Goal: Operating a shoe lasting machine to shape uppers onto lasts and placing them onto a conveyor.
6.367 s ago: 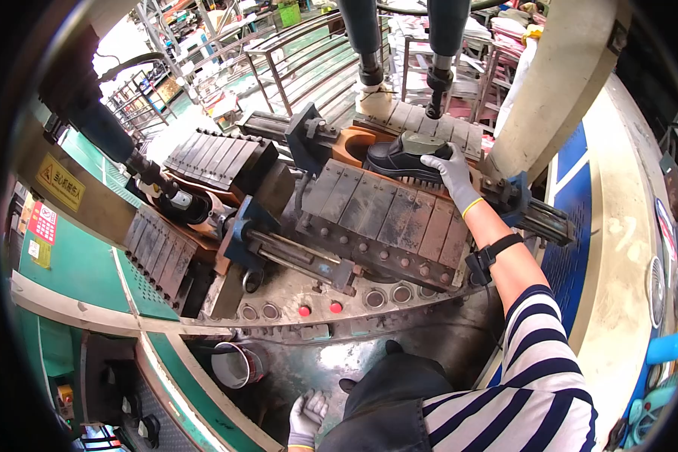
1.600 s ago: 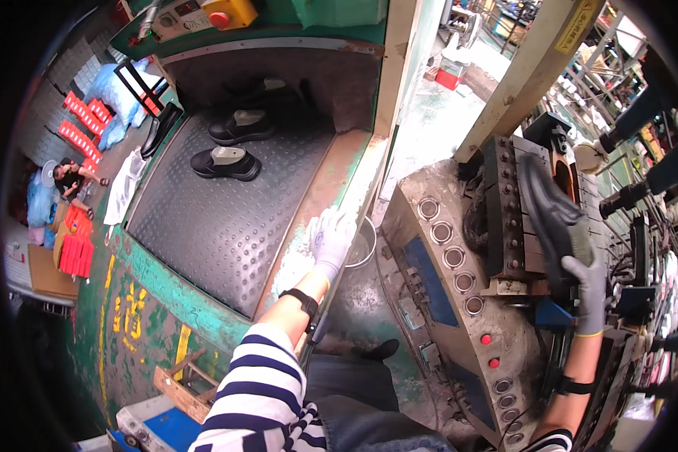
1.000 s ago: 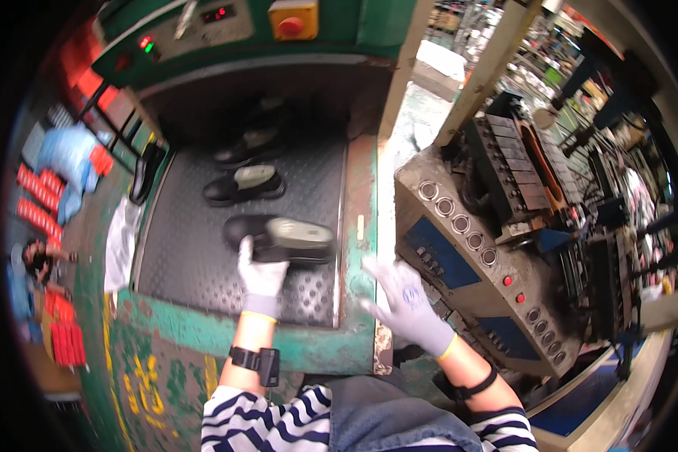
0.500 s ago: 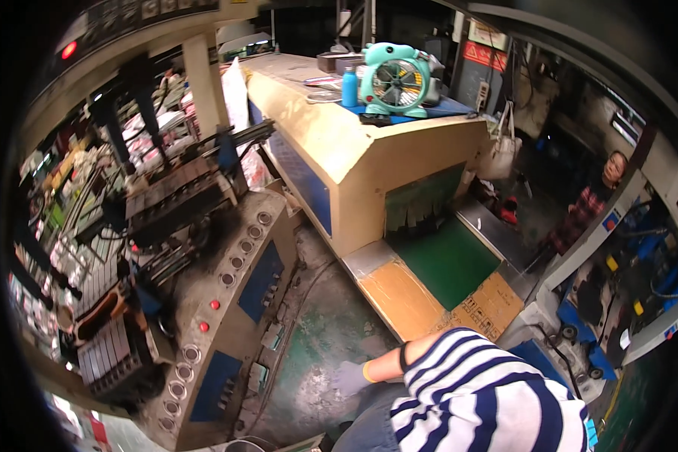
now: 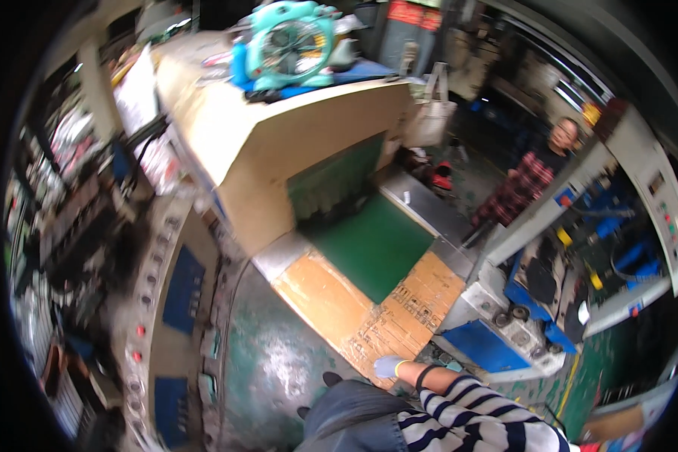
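Observation:
My right hand, in a pale lavender glove with a yellowish cuff, is over the near corner of a brown cardboard sheet. Its fingers look loosely extended, and nothing shows in them; whether they touch the cardboard I cannot tell. A dark band circles my forearm below a striped sleeve. My left hand is out of the picture. The cardboard lies around the end of a green conveyor belt, which runs into the curtained opening of a large beige machine.
A turquoise fan stands on the beige machine beside a blue bottle. At left is a control console with red buttons. Another person is at the right, behind a machine with a blue panel. A pale bag hangs nearby.
My view has swung right, so the beige machine and console sit further left. My right hand has gone from over the floor to the cardboard's near corner. My shoes have come into view.

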Tool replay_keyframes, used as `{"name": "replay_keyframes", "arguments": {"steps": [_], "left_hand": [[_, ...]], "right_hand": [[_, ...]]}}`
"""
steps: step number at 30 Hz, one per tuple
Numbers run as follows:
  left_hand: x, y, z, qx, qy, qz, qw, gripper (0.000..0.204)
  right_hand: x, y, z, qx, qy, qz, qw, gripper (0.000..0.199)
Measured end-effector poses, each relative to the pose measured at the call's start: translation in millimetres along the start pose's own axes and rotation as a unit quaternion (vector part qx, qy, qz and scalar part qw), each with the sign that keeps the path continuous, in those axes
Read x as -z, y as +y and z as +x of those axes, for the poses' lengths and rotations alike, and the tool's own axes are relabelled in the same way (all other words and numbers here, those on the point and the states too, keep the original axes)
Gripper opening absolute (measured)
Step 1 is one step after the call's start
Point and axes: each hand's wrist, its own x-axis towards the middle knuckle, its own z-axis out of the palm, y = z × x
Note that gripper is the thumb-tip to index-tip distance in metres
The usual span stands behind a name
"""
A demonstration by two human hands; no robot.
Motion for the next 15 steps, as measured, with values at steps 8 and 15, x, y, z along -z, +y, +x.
{"name": "replay_keyframes", "arguments": {"steps": [8,15], "left_hand": [[-143,172,-28,-0.299,-0.303,-0.065,0.903,0.044],[-153,27,-138,0.037,-0.514,0.042,0.856,0.039]], "right_hand": [[-76,30,-53,-0.033,0.012,-0.061,0.998,0.034],[-112,18,-70,0.005,-0.01,-0.049,0.999,0.035]]}}
